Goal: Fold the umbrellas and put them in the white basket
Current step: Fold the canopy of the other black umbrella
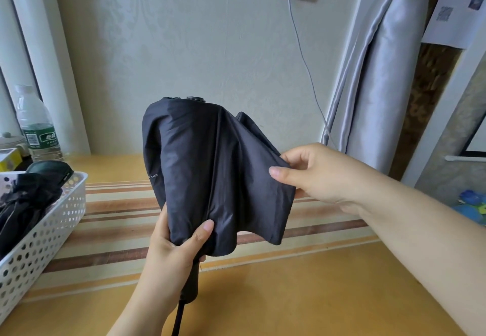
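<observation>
Matte black umbrella [210, 167], its thin fabric loosely creased, is held upright above the striped table [289, 296]: gripped at the base by the left hand [173, 251], one flap pinched by the right hand [313, 172]. Perforated white basket [44, 230] is set at left, dark folded umbrellas [29, 199] inside.

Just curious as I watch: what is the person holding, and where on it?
A dark umbrella: the left hand grips its lower end near the handle, and the right hand pinches a fold of the canopy's edge.

Collapsed black umbrella [210, 167] upright, canopy loose
</observation>
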### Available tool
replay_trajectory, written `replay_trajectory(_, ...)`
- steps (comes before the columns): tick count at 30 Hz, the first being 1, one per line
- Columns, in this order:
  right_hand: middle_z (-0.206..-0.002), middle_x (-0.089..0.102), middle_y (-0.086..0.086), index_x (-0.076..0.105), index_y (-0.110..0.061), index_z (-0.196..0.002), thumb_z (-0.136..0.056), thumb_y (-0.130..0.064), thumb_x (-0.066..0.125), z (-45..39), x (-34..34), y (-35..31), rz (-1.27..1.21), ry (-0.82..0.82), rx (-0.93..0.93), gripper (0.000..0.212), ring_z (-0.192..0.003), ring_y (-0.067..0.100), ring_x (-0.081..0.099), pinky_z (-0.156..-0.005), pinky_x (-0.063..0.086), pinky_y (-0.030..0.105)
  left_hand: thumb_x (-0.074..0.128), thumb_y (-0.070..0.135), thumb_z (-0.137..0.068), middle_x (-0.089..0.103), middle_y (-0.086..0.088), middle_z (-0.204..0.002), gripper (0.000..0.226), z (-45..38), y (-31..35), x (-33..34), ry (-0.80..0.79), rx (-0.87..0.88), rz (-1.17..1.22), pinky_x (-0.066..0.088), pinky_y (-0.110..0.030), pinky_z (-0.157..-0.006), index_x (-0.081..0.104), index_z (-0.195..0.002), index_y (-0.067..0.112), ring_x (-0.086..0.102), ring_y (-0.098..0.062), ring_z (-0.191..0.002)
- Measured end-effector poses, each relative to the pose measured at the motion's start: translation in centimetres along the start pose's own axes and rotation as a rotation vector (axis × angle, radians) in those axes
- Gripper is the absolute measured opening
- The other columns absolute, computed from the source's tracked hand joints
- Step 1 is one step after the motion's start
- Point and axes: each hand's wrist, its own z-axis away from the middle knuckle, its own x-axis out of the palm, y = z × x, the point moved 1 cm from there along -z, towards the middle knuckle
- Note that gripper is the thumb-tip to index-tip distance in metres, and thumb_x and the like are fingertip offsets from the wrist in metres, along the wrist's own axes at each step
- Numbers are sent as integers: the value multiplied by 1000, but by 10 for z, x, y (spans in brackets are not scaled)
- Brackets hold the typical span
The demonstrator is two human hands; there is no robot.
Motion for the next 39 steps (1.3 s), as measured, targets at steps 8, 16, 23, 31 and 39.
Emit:
replay_trajectory(8, -80, 73, 0, 66, -24, -110, -91, 10, 53, 12, -51, -18, -98, -100, -127, 40, -60, 5, 50, -49, 37, 12, 74, 22, -64, 66, 2, -94, 53, -4, -1, -1, 16, -2, 31, 48, -25, -47, 58, -115, 26, 58, -13, -60)
replay_trajectory(16, -105, 74, -1, 64, -14, -115, -77, -33, 66, 0, -41, -17, 18, -324, 71, 42, -96, 12, 70, -79, 56, 21, 88, 28, -61, 66, 2, -118, 75, 0, -8, 1, -81, 37, -116, 57, -42, -78, 53, -127, 30, 66, -22, -100)
replay_trajectory(23, -90, 72, -4, 73, -10, -95, -93, -28, 61, -36, -17, -31, 109, 13, -181, 22, -85, 6, 64, -88, 49, 27, 93, 31, -54, 68, 2, -73, 73, 6, 0, 9, -145, -97, -106, 49, -24, -47, 56, -117, 21, 60, -14, -52)
replay_trajectory(31, -109, 71, -5, 63, -18, -111, -90, -27, 62, -22, -35, -11, 73, -254, 85, 22, -92, 3, 68, -80, 55, 18, 83, 26, -54, 59, -9, -64, 50, 1, -1, 5, -144, -228, 99, 40, -28, -42, 60, -99, 17, 44, -23, -42)
replay_trajectory(39, -101, 72, 3, 66, -12, -105, -95, -16, 58, -9, -19, 25, -228, 6, 216, 14, -85, 13, 65, -80, 51, 27, 73, 24, -66, 50, -9, -53, 42, -2, -8, 5, -119, -280, 94, 40, -26, -43, 55, -101, 11, 39, -23, -41)
